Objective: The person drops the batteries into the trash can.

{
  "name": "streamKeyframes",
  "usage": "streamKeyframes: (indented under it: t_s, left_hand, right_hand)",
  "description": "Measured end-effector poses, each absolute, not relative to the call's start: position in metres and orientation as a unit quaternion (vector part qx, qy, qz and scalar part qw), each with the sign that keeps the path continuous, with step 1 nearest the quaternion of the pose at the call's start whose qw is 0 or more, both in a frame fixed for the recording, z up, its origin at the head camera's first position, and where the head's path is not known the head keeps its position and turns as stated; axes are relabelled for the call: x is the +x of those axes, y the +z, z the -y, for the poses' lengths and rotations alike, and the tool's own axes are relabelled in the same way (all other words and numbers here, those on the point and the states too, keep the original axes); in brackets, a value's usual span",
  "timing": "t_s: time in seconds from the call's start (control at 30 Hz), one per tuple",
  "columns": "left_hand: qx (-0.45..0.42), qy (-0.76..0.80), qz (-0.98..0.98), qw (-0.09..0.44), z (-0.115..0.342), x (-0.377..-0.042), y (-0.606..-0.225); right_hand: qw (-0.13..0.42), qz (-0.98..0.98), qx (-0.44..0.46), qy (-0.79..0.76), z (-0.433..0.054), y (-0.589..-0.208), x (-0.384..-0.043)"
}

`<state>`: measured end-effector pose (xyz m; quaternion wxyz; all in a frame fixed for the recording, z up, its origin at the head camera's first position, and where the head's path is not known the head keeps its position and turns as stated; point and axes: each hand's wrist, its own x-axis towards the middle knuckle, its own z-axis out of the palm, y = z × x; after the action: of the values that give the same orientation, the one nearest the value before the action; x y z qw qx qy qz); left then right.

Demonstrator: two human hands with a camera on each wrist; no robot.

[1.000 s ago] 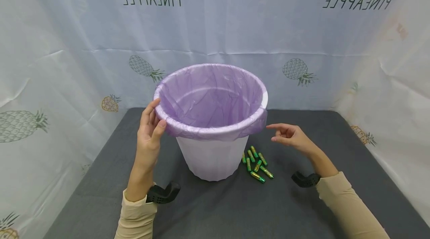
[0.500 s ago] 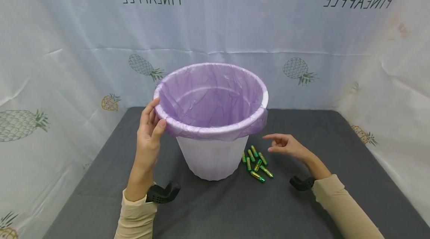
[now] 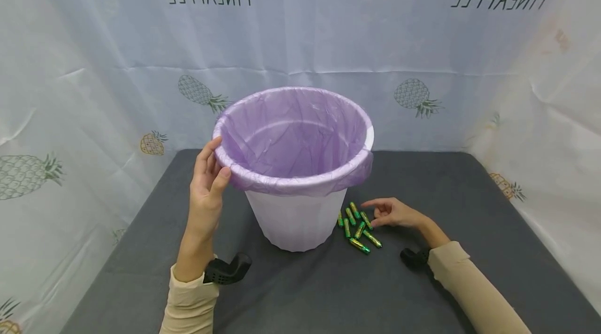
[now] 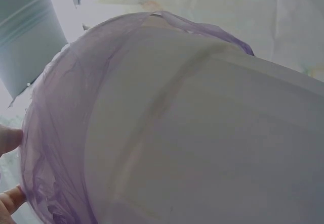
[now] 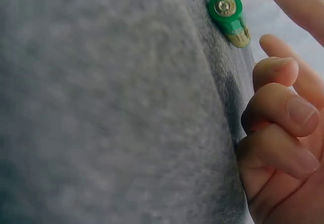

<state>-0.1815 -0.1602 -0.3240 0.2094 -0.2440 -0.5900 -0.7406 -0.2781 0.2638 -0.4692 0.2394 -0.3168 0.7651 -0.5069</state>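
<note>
In the head view a white trash can [image 3: 296, 219] stands upright on the dark table, lined with a purple trash bag [image 3: 300, 148] folded over its rim. My left hand [image 3: 205, 193] touches the rim's left side with fingers and thumb spread; in the left wrist view two fingertips meet the bag's edge. My right hand [image 3: 396, 214] is low by a group of green-and-gold batteries [image 3: 359, 245]. Its index finger and thumb are apart around the end of one battery [image 3: 365, 220], contact unclear. Its other fingers are curled, and batteries [image 5: 225, 5] lie beyond in the right wrist view.
A grey-black cloth covers the table [image 3: 263, 297]. White curtains with pineapple prints [image 3: 300, 21] hang behind and at both sides. The trash can hides part of the leftmost battery. Black camera mounts [image 3: 227, 270] sit on both wrists.
My right hand has come down and to the left, from beside the trash can's rim to the batteries. The left hand and the trash can hold their place.
</note>
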Motion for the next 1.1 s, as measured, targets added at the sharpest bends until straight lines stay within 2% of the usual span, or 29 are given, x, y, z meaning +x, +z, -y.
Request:
streamKeyframes:
  t_s: [0.5,1.1]
  left_hand:
    - [-0.235,-0.736,0.599,0.212,0.1606,-0.1795,-0.3213]
    - [-0.232,-0.739,0.597,0.207,0.1583,-0.1792,-0.3202]
  right_hand:
    - [0.265,-0.770,-0.348,-0.464,-0.2625,-0.4696,-0.2881]
    - [0.246,-0.795,-0.328,-0.447,-0.2624,-0.4706,-0.2852]
